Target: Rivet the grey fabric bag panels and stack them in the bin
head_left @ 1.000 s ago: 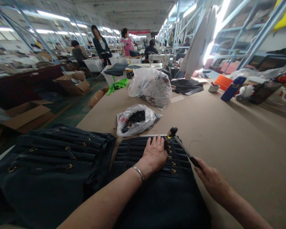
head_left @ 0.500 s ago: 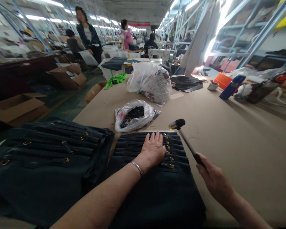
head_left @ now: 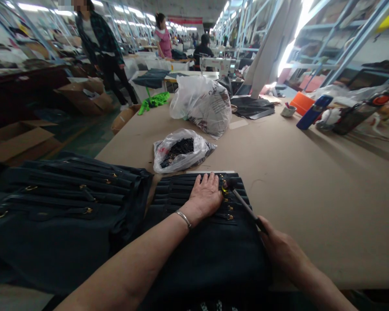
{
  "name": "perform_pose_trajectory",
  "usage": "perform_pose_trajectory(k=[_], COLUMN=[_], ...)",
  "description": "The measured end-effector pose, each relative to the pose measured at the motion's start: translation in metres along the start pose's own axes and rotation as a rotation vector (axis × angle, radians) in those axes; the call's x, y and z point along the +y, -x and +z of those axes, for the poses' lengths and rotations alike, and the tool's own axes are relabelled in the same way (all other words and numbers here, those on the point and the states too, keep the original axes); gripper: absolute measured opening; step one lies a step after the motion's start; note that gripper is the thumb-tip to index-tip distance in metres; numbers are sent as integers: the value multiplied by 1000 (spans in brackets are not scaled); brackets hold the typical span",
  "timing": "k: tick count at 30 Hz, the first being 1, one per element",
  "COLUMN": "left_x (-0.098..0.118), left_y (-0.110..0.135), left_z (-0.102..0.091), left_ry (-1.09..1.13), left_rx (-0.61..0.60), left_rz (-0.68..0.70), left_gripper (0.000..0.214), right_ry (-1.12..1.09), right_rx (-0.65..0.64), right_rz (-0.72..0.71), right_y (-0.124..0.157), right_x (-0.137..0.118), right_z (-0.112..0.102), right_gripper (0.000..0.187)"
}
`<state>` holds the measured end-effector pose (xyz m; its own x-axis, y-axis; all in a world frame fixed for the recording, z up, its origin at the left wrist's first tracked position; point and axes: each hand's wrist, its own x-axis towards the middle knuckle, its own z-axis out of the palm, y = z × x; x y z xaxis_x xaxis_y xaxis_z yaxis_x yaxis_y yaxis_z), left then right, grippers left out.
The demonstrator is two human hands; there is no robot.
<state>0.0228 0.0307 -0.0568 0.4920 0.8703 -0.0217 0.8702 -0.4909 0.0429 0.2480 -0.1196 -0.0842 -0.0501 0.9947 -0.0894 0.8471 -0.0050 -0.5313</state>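
My left hand (head_left: 205,195) lies flat, fingers stretched, on a stack of overlapping dark panels (head_left: 201,255) with zippers. Gold zipper pulls (head_left: 230,207) run in a row just right of its fingers. Wrapped round the handle of a mallet (head_left: 246,205) is my right hand (head_left: 280,244). The mallet's head, dark with a yellow face, is down at the upper zipper pulls, close to my left fingertips; whether it touches them I cannot tell. Another pile of dark zippered pieces (head_left: 65,220) with gold rings lies to the left.
An open plastic bag (head_left: 197,162) of small black parts sits behind the stack, a larger stuffed bag (head_left: 210,114) beyond it. Across the brown table (head_left: 314,185) stand a blue case (head_left: 314,113) and bottles. Cardboard boxes (head_left: 19,140) and a standing person (head_left: 100,47) are at the left.
My right hand has lowered the mallet from above the table onto the row of zipper pulls. My left hand stays flat on the panels. The view has tilted slightly, and the standing person has shifted left.
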Motion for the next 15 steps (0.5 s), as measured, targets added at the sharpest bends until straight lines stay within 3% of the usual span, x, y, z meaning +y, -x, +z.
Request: perform_pose_trajectory(k=[2, 3, 8, 13, 15], left_x=[0, 0, 2, 2, 2], left_y=[0, 0, -1, 0, 0], left_z=[1, 2, 3, -1, -1], left_ry=[1, 1, -12, -16, -16], left_rx=[-14, -13, 34, -12, -15], left_rz=[4, 3, -2, -10, -14], left_gripper=[59, 59, 60, 60, 60], right_ry=[46, 30, -102, 69, 40], right_rx=[-91, -77, 191, -80, -57], right_rz=[40, 40, -39, 32, 35], right_y=[1, 2, 16, 22, 27], right_x=[-2, -3, 3, 7, 4], right_z=[1, 1, 3, 3, -1], right_gripper=[47, 47, 44, 43, 44])
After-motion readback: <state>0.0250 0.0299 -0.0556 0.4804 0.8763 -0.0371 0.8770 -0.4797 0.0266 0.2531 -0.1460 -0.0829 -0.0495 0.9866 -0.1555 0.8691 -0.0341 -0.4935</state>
